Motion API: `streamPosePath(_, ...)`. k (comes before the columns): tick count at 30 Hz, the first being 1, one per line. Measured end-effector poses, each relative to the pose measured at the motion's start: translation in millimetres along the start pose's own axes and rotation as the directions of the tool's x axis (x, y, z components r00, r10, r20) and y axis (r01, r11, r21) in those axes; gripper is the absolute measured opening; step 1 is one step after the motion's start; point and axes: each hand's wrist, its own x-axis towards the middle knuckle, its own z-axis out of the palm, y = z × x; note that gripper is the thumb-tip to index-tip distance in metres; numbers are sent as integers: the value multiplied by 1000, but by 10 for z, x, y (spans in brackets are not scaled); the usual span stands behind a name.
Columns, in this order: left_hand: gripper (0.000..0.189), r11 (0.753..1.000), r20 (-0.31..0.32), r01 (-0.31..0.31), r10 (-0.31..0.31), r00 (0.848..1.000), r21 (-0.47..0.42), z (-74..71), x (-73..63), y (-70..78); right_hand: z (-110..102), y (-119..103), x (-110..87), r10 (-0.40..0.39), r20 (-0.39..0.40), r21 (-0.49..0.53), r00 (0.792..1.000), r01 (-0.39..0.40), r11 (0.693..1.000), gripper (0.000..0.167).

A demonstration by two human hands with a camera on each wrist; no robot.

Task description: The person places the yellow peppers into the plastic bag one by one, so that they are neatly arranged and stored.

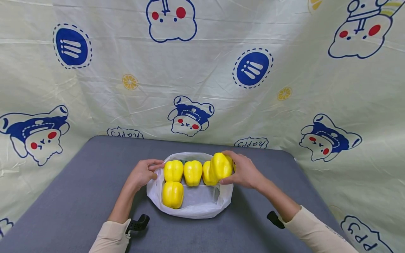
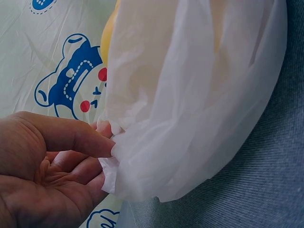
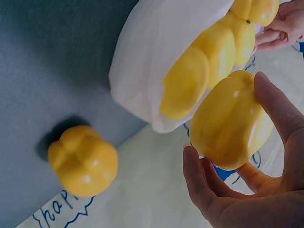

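A white plastic bag [image 1: 202, 213] stands with its mouth wide open, and several yellow bell peppers [image 1: 173, 195] sit inside along its left and far sides. My left hand [image 1: 142, 174] pinches the left rim of the bag between thumb and fingers, as the bag wall [image 2: 161, 118] in the left wrist view also shows. Over the right rim, my right hand [image 1: 243, 171] grips another yellow bell pepper [image 3: 230, 123] by its sides. One loose bell pepper [image 3: 83, 161] lies on the table outside the bag; in the head view it is mostly hidden behind the right hand.
The bag stands on a dark grey-blue table [image 1: 85, 196]. Behind and around the table hangs a pale printed sheet [image 1: 209, 73] with cartoon figures. A black band [image 1: 139, 222] is on the left wrist, and a black piece [image 1: 275, 219] is at the right wrist.
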Motion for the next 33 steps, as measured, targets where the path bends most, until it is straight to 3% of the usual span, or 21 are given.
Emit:
streamPosePath(17, 59, 1000, 9, 1, -1, 1000, -15, -13, 1, -3, 382, -363, -70, -35, 55, 34, 998, 33, 999, 96)
streamPosePath(33, 59, 1000, 6, 2, -2, 1000, -20, -4, -5, 2, 613, -464, -142, -72, 170, 86, 983, 58, 995, 96)
